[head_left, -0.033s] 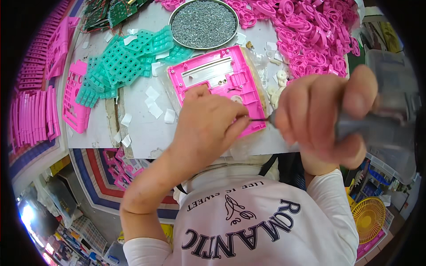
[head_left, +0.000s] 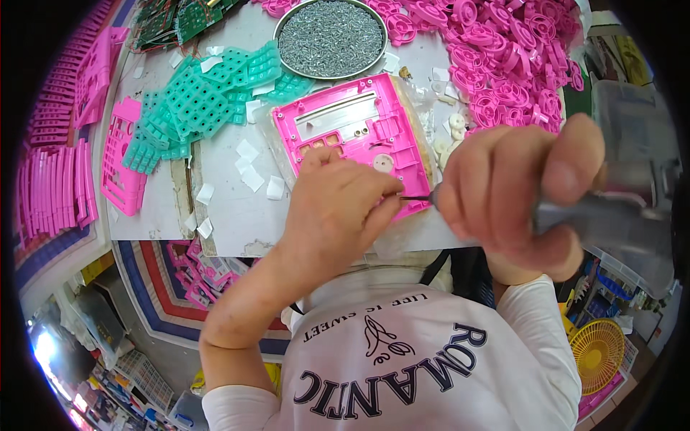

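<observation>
A pink case (head_left: pixel 408 147) lies on the table (head_left: pixel 223 223), the left hand (head_left: pixel 341 197) over its six o'clock, grip narrow at the driver's (head_left: pixel 611 219) tip, contents hidden. Toward four o'clock the right hand (head_left: pixel 510 190) clasps the driver. A screw dish (head_left: pixel 330 39) sits at twelve.

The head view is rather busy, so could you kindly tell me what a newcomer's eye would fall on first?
Probably the blurred right hand, large at the right, gripping a grey tool whose thin dark shaft points toward the left hand, over the bright pink housing at centre. Beyond, a tangled heap of pink parts fills the upper right, with teal keypads piled at the upper left.
</observation>
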`<action>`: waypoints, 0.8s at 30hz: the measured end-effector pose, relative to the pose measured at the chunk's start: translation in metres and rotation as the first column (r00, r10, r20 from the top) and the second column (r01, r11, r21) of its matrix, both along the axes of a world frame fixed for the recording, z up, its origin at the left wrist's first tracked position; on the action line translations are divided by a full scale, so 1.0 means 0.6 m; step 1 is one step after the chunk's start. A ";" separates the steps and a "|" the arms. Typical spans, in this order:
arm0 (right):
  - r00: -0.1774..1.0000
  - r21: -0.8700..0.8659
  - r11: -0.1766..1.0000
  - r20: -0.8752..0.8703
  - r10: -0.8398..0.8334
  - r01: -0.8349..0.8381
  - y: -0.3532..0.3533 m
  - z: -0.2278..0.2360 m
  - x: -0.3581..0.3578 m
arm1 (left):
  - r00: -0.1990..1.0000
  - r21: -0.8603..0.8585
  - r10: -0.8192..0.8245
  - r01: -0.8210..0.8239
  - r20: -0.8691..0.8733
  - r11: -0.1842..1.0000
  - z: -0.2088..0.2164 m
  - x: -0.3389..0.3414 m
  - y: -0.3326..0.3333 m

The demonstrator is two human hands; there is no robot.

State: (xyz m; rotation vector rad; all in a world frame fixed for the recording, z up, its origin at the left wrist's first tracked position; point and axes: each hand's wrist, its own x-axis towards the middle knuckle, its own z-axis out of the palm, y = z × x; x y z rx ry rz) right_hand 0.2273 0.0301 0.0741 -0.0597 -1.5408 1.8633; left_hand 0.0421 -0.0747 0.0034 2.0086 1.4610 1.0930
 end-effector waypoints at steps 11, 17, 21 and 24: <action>0.998 -0.070 0.996 0.013 0.063 -0.062 -0.017 -0.006 -0.005 | 0.993 0.034 0.098 -0.101 0.071 0.994 -0.010 0.014 -0.024; 0.998 -0.087 0.995 -0.034 0.047 -0.050 -0.023 -0.019 -0.010 | 0.992 0.104 0.125 -0.127 0.026 0.986 -0.015 0.022 -0.021; 1.000 -0.043 0.999 -0.011 -0.023 0.022 -0.026 -0.021 -0.006 | 0.995 0.061 0.085 -0.082 -0.052 0.995 -0.017 0.022 -0.025; 0.996 -0.029 0.995 0.009 -0.090 0.090 -0.024 -0.027 0.000 | 0.988 -0.007 0.124 -0.126 -0.087 0.992 0.009 0.024 -0.019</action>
